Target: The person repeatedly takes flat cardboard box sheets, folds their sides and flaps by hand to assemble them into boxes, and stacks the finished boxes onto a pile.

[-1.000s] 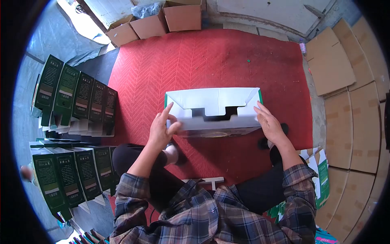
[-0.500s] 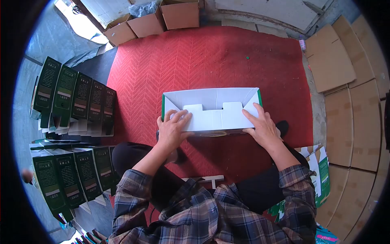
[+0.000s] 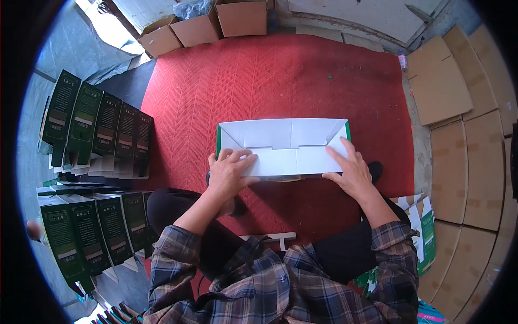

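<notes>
A white-lined cardboard box (image 3: 283, 162) with green ends lies across in front of my lap, its folded flaps facing up. The flaps meet along a stepped line, and the tabs sit in under the far flap. My left hand (image 3: 229, 170) grips the near left corner, fingers bent over the flap and thumb along the near edge. At the near right corner my right hand (image 3: 350, 170) holds the box, its fingers spread over the side and flap and its thumb at the near edge. The box's underside is hidden.
Dark green printed boxes (image 3: 86, 121) stand in two rows at my left. Flat green and white cartons (image 3: 426, 232) lie by my right knee. Brown cartons (image 3: 480, 162) are stacked along the right. Open brown boxes (image 3: 243, 19) line the back of the red mat (image 3: 216, 81).
The two tabs that stood up on the near flap are now down, tucked in at the far flap. Both hands have kept nearly the same place on the box.
</notes>
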The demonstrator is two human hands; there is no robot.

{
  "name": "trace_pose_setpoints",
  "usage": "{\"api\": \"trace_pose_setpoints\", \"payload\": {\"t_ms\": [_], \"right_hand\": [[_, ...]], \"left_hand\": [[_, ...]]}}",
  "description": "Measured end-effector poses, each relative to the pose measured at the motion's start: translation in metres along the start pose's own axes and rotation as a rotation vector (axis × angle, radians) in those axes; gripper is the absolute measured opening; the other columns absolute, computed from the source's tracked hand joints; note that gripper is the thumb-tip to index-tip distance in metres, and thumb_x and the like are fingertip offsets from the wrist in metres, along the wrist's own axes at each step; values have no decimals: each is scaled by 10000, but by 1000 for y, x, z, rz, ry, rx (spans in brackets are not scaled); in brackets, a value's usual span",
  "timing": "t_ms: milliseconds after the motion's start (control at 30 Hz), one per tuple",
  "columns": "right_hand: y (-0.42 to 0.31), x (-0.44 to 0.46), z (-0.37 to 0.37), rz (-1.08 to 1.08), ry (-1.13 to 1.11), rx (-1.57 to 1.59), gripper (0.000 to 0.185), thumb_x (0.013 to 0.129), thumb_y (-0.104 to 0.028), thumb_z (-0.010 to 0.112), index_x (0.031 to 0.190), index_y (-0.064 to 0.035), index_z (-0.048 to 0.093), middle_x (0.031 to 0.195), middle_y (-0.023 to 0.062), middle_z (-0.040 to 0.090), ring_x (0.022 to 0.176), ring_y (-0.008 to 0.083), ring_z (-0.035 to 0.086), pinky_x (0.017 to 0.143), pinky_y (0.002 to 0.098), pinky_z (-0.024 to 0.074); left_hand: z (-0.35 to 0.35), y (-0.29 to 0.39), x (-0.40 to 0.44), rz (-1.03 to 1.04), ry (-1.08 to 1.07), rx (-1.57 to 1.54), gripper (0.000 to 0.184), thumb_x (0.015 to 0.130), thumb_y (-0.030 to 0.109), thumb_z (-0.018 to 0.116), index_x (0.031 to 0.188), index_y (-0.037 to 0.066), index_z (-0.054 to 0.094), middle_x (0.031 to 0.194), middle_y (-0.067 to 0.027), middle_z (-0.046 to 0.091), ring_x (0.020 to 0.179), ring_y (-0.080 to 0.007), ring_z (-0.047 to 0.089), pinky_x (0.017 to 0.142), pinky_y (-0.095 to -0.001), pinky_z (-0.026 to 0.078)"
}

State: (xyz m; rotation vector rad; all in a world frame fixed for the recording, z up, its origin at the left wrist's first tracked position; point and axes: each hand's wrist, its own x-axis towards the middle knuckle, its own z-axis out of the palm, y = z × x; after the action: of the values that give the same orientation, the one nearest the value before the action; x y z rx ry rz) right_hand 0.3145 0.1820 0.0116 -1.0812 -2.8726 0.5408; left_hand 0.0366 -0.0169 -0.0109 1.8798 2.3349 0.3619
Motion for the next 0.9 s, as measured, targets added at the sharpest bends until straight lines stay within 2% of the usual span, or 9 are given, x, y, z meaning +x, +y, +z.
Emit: {"api": "trace_pose_setpoints", "payload": {"t_ms": [133, 200, 267, 333, 400, 600, 667, 767, 900], "right_hand": [[27, 10, 5, 235, 282, 384, 652, 916, -373, 594, 1490, -199, 337, 1400, 198, 449, 1134, 399, 554, 957, 483, 457], [41, 16, 1, 437, 145, 518, 572, 984, -412, 471, 1468, -127, 368, 1349, 217, 510, 1173, 369, 550, 959, 475, 461], [50, 19, 0, 848, -335, 909, 637, 998, -540, 366, 1460, -101, 380, 1354, 200, 522, 1213, 346, 534, 960, 481, 462], [60, 15, 28, 839, -307, 985, 633, 1000, -538, 370, 1440, -85, 411, 1345, 177, 529, 1213, 293, 530, 973, 430, 453], [68, 13, 45, 824, -271, 1064, 632, 1002, -537, 373, 1421, -69, 443, 1337, 153, 536, 1214, 240, 526, 985, 380, 445], [59, 13, 22, 836, -182, 1222, 641, 991, -504, 439, 1366, 16, 469, 1333, 147, 536, 1209, 224, 527, 983, 382, 449], [66, 9, 17, 544, 38, 1526, 692, 962, -599, 427, 1361, -38, 494, 1303, 126, 560, 1152, 242, 558, 991, 391, 433], [63, 0, -26, 367, 261, 1676, 597, 983, -504, 463, 1224, 26, 594, 1131, 95, 650, 1025, 182, 614, 924, 330, 472], [75, 4, -14, 448, 290, 1435, 455, 970, -309, 566, 1289, 15, 568, 1142, 100, 651, 1003, 176, 620, 803, 329, 511]], "left_hand": [[-6, -13, -3, -114, 308, -284, 703, 728, 303, 780, 1352, 112, 519, 1168, -126, 579, 1157, -330, 467, 962, -443, 400], [13, -43, -3, -194, 399, -292, 709, 802, 245, 741, 1396, 13, 429, 1115, -154, 568, 1103, -321, 514, 955, -418, 436], [32, -70, -4, -683, 475, -958, 672, 896, 318, 658, 1405, -29, 390, 1147, -130, 566, 1016, -266, 575, 902, -404, 471], [41, -75, -8, -754, 436, -1010, 654, 966, 481, 523, 1380, -18, 436, 1178, -116, 574, 962, -214, 606, 842, -375, 500], [35, -73, -5, -1152, -160, -1519, 699, 973, 601, 397, 1343, 15, 496, 1174, -126, 599, 987, -217, 607, 843, -355, 506], [2, -50, 8, -967, -7, -1643, 695, 974, 610, 366, 1312, 24, 526, 1194, -143, 622, 1045, -251, 614, 913, -402, 494], [-2, -56, 4, -865, 56, -1706, 668, 986, 578, 377, 1306, 11, 525, 1212, -147, 619, 1066, -256, 612, 931, -403, 485], [-15, -74, -5, -390, 108, -2036, 609, 1014, 465, 385, 1301, -60, 497, 1252, -153, 605, 1107, -260, 601, 986, -385, 445], [-2, -65, 7, -593, 99, -1846, 577, 1022, 479, 357, 1448, 90, 388, 1420, -87, 479, 1287, -247, 455, 1041, -417, 360]]}}
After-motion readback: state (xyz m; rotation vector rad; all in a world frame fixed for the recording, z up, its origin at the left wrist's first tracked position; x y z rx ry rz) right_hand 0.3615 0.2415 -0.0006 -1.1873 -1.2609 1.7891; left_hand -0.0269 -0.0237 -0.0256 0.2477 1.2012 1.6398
